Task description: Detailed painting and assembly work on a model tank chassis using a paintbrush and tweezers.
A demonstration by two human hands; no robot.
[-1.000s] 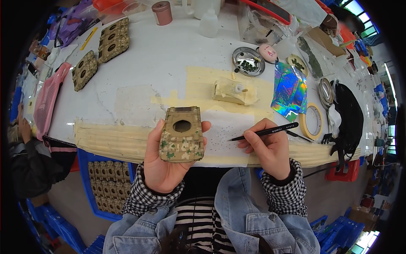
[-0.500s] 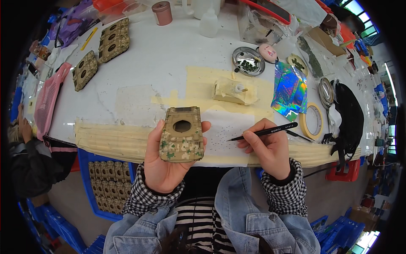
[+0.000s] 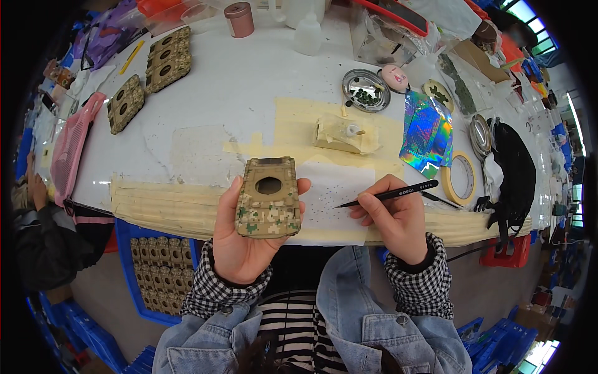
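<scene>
Nearest the viewer, below the desk edge on the left, a blue crate holds rows of camouflage-patterned cases. The left hand has its grip closed around a camouflage case with a round hole near its far end, held upright just above the near edge of the desk. To the right, the right hand pinches black tweezers whose tip points left onto a white sheet dotted with tiny pieces. Beyond the sheet, a small tan block rests on masking tape. Right of it lie a holographic foil sheet and a tape roll. Farther off stand a round metal dish and, far left, more camouflage cases.
</scene>
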